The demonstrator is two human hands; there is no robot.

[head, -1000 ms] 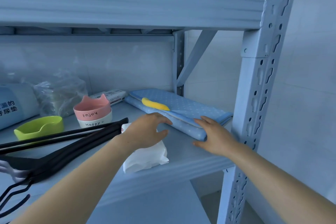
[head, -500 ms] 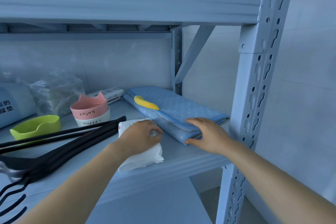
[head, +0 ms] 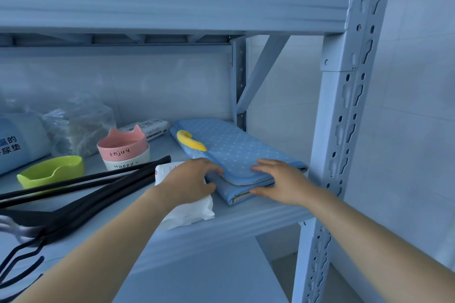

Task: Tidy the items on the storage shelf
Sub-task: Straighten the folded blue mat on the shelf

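A folded blue dotted mat (head: 234, 147) with a yellow patch (head: 190, 141) lies at the right end of the shelf board (head: 234, 219). My left hand (head: 189, 179) grips its near left corner, fingers on top and thumb at the edge. At the near right corner my right hand (head: 283, 182) pinches the front edge, fingers spread on top and thumb below. A white wipes pack (head: 192, 211) lies partly under my left wrist.
Black hangers (head: 98, 187) lie across the shelf's left front. Behind them stand a green bowl (head: 51, 172), a pink bowl (head: 123, 145) stacked on a white one, a clear plastic bag (head: 76, 125), a blue pack (head: 17, 142) and a small white package (head: 150, 128). The steel upright (head: 337, 130) stands right.
My left hand left the wipes pack and moved right onto the mat's near left corner. My right hand closed thumb and fingers on the mat's front edge.
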